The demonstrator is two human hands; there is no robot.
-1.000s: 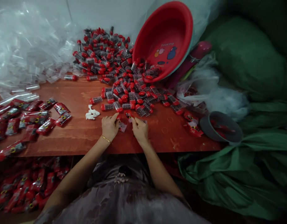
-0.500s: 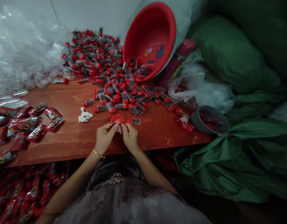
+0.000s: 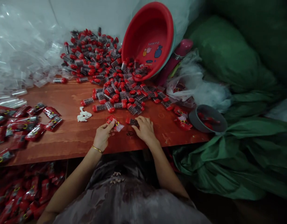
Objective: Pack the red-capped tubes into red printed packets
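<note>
Between the thumb and fingers of my left hand (image 3: pixel 103 134) is a red printed plastic wrapper (image 3: pixel 117 124), its clear end pointing right. My right hand (image 3: pixel 145 129) is closed around the right end of a small clear tube with a red cap (image 3: pixel 129 121), which lies on the table just right of the wrapper. Dark contents show through the tube's side. Beyond both hands spreads a heap of similar red-capped tubes (image 3: pixel 117 93). A small dark ring-like thing (image 3: pixel 129 133) lies on the tabletop near my right thumb.
A red basin (image 3: pixel 145 34) leans at the back, spilling tubes. Filled red packets (image 3: pixel 36 132) lie on the left of the wooden table (image 3: pixel 73 137), with white scraps (image 3: pixel 83 115) nearby. A grey bowl (image 3: pixel 207 119), loose wrappers (image 3: pixel 182 119) and green sacks (image 3: pixel 241 149) are at right.
My right hand has let go of the wrapper and moved right onto the tube. The left hand still holds the wrapper, shifted slightly left, its clear end now turned right.
</note>
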